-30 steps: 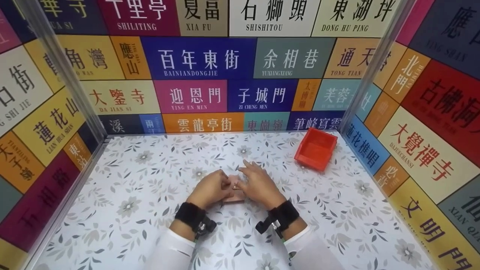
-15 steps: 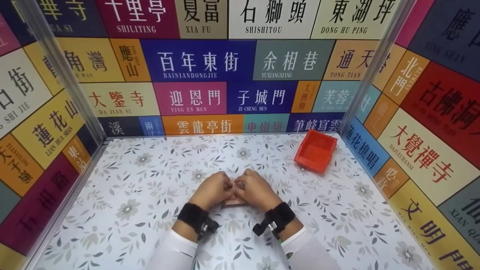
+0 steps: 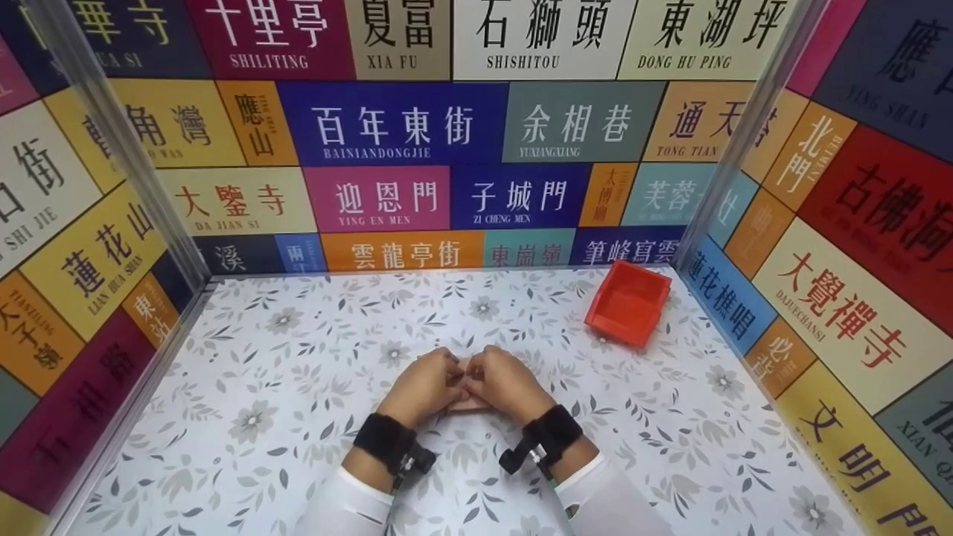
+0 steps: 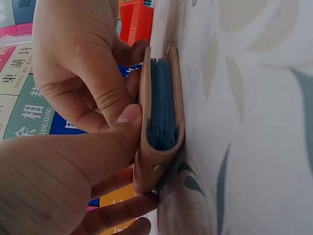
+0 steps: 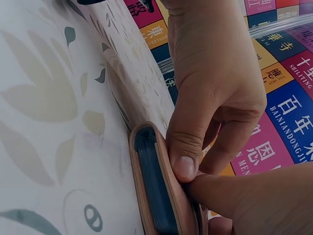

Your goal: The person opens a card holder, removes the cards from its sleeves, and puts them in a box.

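Observation:
A small tan-pink leather card holder [image 3: 469, 404] lies on the table between the two hands, mostly hidden by them in the head view. Dark blue sleeves [image 4: 164, 103] show inside its edge in the left wrist view, and a small silver stud [image 4: 159, 167] sits near its folded end. My left hand [image 3: 426, 383] grips the folded end, with its thumb on the upper cover. From the other side my right hand [image 3: 506, 381] pinches the holder, its thumb beside the left thumb. What the right fingertips hold underneath is partly hidden.
A red plastic bin [image 3: 629, 304] stands at the back right of the flower-patterned table [image 3: 313, 357]. Printed panels [image 3: 402, 123] wall in the back and both sides. Both wrists wear black straps [image 3: 383, 439] with cameras.
The right hand has come down and inward, its fingers going from spread to curled close against the left hand. The holder is now more covered. The view has tilted slightly up.

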Tool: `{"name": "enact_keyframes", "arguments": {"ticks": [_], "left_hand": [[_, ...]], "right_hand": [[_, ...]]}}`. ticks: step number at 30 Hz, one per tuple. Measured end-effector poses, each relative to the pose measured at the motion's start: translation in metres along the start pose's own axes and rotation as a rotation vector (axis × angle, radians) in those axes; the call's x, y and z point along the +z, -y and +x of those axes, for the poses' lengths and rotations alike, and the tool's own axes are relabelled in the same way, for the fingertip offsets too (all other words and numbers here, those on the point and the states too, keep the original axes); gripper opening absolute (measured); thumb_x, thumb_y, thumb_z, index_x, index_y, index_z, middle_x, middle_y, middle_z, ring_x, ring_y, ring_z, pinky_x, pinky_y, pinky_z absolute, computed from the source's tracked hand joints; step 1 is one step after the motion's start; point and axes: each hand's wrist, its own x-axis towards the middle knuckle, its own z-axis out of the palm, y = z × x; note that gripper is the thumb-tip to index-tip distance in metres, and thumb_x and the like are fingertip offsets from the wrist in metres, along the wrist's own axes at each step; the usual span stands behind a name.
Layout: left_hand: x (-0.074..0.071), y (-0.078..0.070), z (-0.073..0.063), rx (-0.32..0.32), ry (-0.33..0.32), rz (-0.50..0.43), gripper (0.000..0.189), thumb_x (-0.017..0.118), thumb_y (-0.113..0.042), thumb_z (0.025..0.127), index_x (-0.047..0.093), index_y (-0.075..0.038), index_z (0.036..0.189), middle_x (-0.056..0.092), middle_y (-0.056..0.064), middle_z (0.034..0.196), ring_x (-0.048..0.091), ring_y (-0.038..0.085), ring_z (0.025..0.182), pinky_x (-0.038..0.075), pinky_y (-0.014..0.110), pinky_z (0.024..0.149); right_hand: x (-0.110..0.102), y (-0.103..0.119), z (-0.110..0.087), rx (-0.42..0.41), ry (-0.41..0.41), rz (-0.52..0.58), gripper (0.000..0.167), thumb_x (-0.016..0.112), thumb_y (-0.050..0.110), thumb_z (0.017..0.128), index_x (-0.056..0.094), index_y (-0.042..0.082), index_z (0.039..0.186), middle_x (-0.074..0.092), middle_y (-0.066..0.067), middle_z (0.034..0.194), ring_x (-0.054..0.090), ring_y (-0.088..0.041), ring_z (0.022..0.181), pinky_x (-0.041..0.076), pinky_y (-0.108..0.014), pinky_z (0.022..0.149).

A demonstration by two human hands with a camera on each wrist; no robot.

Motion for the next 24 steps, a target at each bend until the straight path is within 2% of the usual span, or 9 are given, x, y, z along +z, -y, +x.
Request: {"name": "enact_keyframes", "arguments": {"ticks": [4, 9, 15, 19, 24], "left_hand": [[0.000, -0.001, -0.001, -0.007, -0.004, 0.003, 0.018, 0.095, -0.021, 0.090, 0.084, -0.011, 0.099, 0.076, 0.006, 0.116, 0.074, 0.028, 0.101, 0.063, 0.050, 0.098], [-0.001, -0.001, -0.003, 0.000, -0.015, 0.010, 0.015, 0.093, -0.022, 0.092, 0.081, -0.012, 0.092, 0.075, 0.006, 0.111, 0.070, 0.027, 0.094, 0.062, 0.050, 0.094], [0.001, -0.002, -0.003, 0.011, -0.024, 0.027, 0.014, 0.090, -0.023, 0.095, 0.081, -0.012, 0.094, 0.074, 0.008, 0.108, 0.067, 0.025, 0.090, 0.062, 0.049, 0.090], [0.002, -0.001, -0.003, 0.003, -0.026, 0.032, 0.014, 0.089, -0.023, 0.097, 0.083, -0.010, 0.099, 0.075, 0.008, 0.109, 0.068, 0.026, 0.091, 0.062, 0.050, 0.091], [0.002, -0.003, -0.004, -0.002, -0.035, 0.067, 0.010, 0.088, -0.018, 0.095, 0.083, -0.009, 0.099, 0.071, 0.004, 0.103, 0.066, 0.024, 0.087, 0.061, 0.048, 0.086]], "right_hand": [[0.004, -0.001, 0.001, 0.013, -0.021, -0.001, 0.016, 0.090, 0.022, 0.094, 0.079, 0.011, 0.091, 0.066, -0.002, 0.093, 0.063, -0.019, 0.081, 0.059, -0.043, 0.082], [0.006, 0.001, 0.002, 0.002, -0.048, -0.037, 0.017, 0.087, 0.018, 0.093, 0.073, 0.013, 0.085, 0.064, 0.000, 0.088, 0.061, -0.018, 0.077, 0.058, -0.039, 0.076], [0.006, 0.002, 0.002, -0.019, -0.064, -0.065, 0.015, 0.080, 0.013, 0.094, 0.070, 0.015, 0.083, 0.061, 0.002, 0.083, 0.056, -0.016, 0.073, 0.053, -0.035, 0.071], [0.003, 0.002, 0.002, -0.009, -0.052, -0.033, 0.018, 0.076, 0.011, 0.096, 0.068, 0.015, 0.081, 0.059, 0.003, 0.080, 0.055, -0.015, 0.072, 0.050, -0.033, 0.068], [-0.005, 0.002, 0.002, 0.045, -0.027, 0.041, 0.022, 0.072, 0.007, 0.098, 0.065, 0.014, 0.078, 0.057, 0.005, 0.073, 0.056, -0.014, 0.068, 0.048, -0.031, 0.064]]}}
